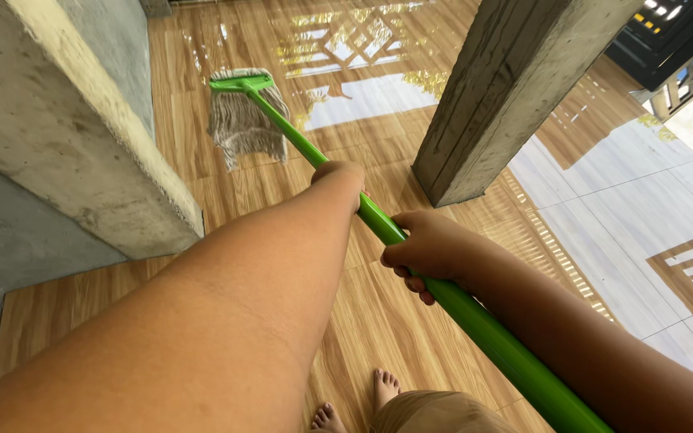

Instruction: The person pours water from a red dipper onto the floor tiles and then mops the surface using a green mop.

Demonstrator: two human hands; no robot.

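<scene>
Both the left hand (pixel 338 175) and right hand (pixel 427 248) have fingers clenched on the long green plastic mop handle (pixel 378 220), mid-stroke, its grey string mop head (pixel 238 120) on the wet wood-look tile floor (pixel 395 321) between concrete pillars; the next move probably needs a steady pull.

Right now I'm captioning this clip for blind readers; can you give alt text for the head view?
Both hands, left ahead of right, grip a green mop handle whose string head rests on a glossy wood-look floor, between a concrete wall and a concrete pillar. Bare toes show below.
</scene>
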